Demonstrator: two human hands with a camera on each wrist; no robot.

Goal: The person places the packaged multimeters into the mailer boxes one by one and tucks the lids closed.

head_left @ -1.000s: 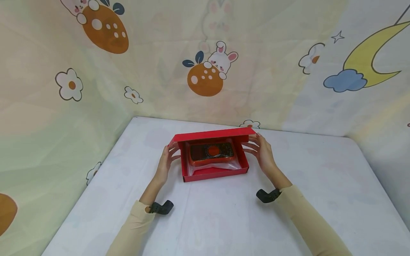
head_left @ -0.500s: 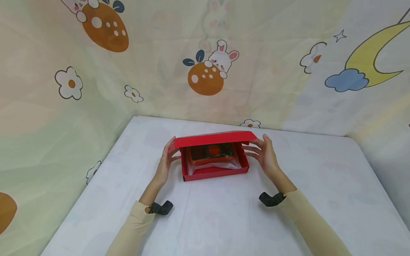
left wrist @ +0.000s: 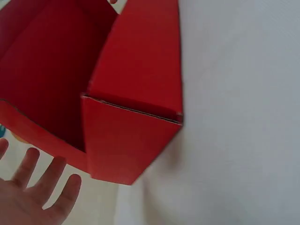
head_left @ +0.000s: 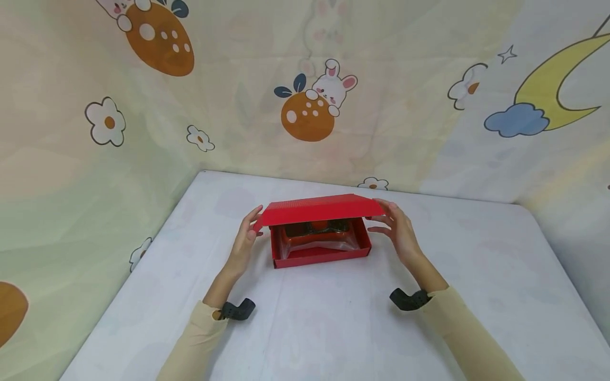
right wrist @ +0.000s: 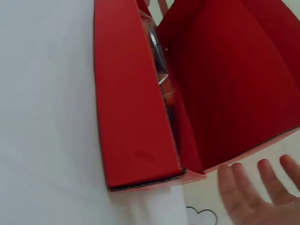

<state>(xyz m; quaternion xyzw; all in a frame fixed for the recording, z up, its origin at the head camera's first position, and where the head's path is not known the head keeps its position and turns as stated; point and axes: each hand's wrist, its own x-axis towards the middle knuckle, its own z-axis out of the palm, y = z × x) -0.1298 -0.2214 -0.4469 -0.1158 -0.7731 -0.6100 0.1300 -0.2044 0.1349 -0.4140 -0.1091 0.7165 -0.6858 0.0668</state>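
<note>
Two hands work at one red box (head_left: 321, 258), mid-table: my L hand (head_left: 244, 241) at its L end, my R hand (head_left: 400, 233) at its R end. Both are spread, fingers fairly straight, w/ gaps btwn them. In the wrist views, fingertips come right up to the edge of the lid (head_left: 324, 210) on each side (can't tell how much of its weight either hand takes). Lid's tilted over the box, front edge raised off the front wall, so there's a gap facing me.

Thru that gap I see a dark & orange item (head_left: 316, 242) inside, w/ clear plastic (head_left: 329, 246) about it; lid hides its upper part. Box sits flat on the white tabletop (head_left: 324, 333), well back from me.

Black wrist units, L (head_left: 240, 309) and R (head_left: 409, 300), sit by my beige cuffs (head_left: 209, 315). Behind: a pale backdrop (head_left: 229, 95) w/ bunnies, flowers, a moon, etc.
</note>
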